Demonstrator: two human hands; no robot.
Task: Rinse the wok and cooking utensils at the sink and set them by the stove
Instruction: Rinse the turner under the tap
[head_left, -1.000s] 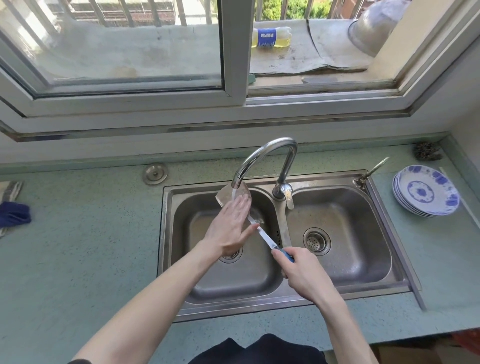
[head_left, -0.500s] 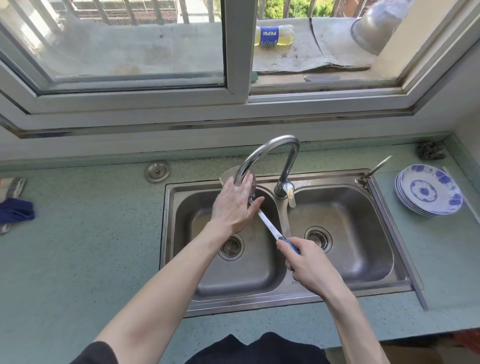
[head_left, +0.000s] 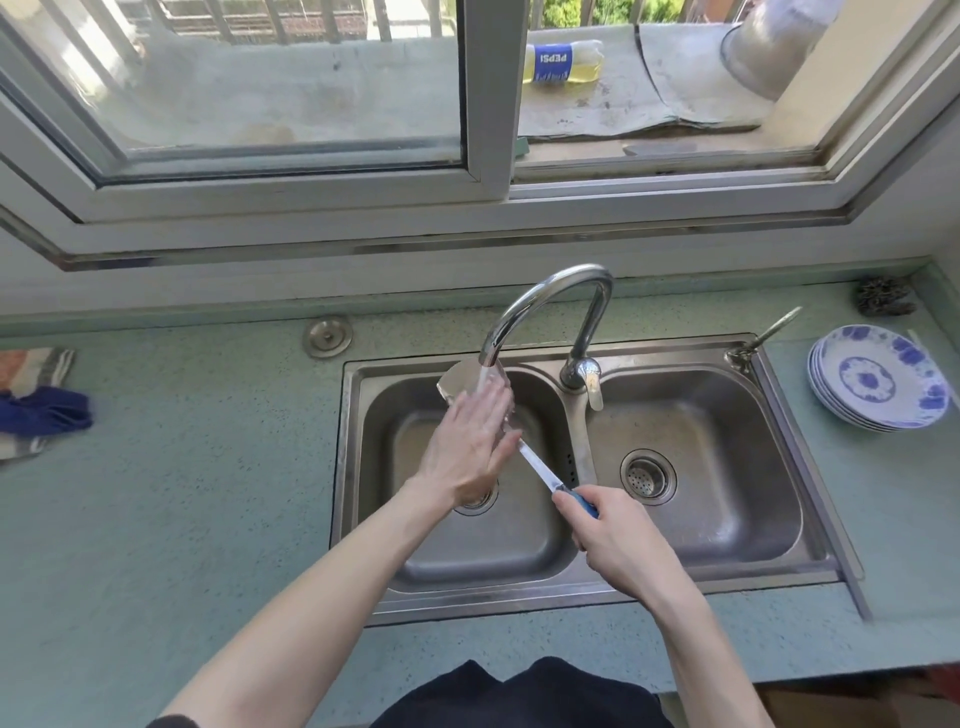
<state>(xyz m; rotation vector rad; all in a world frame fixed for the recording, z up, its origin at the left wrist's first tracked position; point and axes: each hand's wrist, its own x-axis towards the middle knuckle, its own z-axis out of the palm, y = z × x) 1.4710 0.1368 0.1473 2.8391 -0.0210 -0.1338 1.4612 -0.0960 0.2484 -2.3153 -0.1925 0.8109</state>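
Right hand (head_left: 618, 540) grips one spatula (head_left: 540, 473) by its handle; left hand (head_left: 470, 447) lies flat-fingered on its blade under one faucet (head_left: 545, 301).

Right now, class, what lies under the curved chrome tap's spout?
Under the curved chrome tap, the left hand rubs the metal spatula blade in running water. The hand covers most of the blade and part of the left basin's drain.

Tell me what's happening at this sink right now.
A person is rinsing a metal spatula under the running faucet, over the left basin of the sink. The right hand grips its blue handle, while the left hand lies flat on the blade in the water stream, fingers straight. A stack of blue-patterned plates sits on the counter to the right.
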